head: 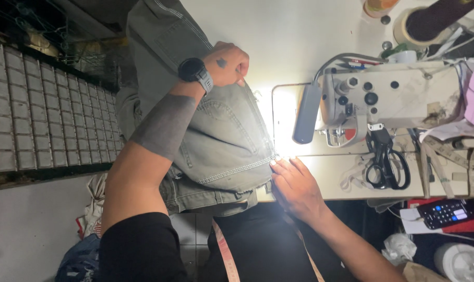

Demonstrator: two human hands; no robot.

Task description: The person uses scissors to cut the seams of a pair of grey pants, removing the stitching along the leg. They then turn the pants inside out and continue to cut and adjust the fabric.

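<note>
A grey-green denim garment [221,136] with white stitching lies over the left part of a white sewing table [299,36]. My left hand [227,65], with a dark watch on its wrist, is closed on the far edge of the garment. My right hand [295,184] presses flat on the garment's near corner at the table's front edge, fingers together on the seam. A white sewing machine [393,96] stands just right of both hands, its lamp [306,114] lighting the bed brightly.
Black scissors [385,162] lie under the machine head. A phone [448,213] rests on red cloth at the lower right. A tape roll [414,26] sits at the far right. A measuring tape [225,253] hangs over my lap. A tiled wall is at left.
</note>
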